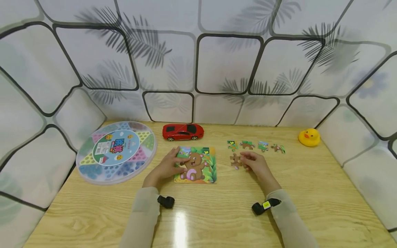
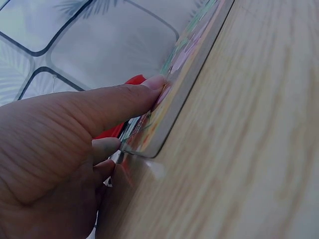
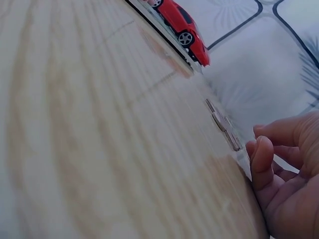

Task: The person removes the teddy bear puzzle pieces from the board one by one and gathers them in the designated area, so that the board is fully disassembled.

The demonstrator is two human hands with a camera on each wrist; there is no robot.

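Observation:
A square bear picture puzzle lies flat on the table. My left hand rests at its left side; in the left wrist view, the thumb lies on its face near the edge. Brown bear puzzle pieces lie right of the picture. Beside them is my right hand, its fingers loosely bent and their tips at the pieces' right edge. In the right wrist view, the thumb and forefinger stand apart with nothing visible between them. Several loose puzzle pieces lie in a row behind that hand.
A red toy car stands behind the bear picture. To the left lies a round, clear-lidded board game. A yellow rubber duck sits at the back right. A patterned cloth wall encloses the wooden table.

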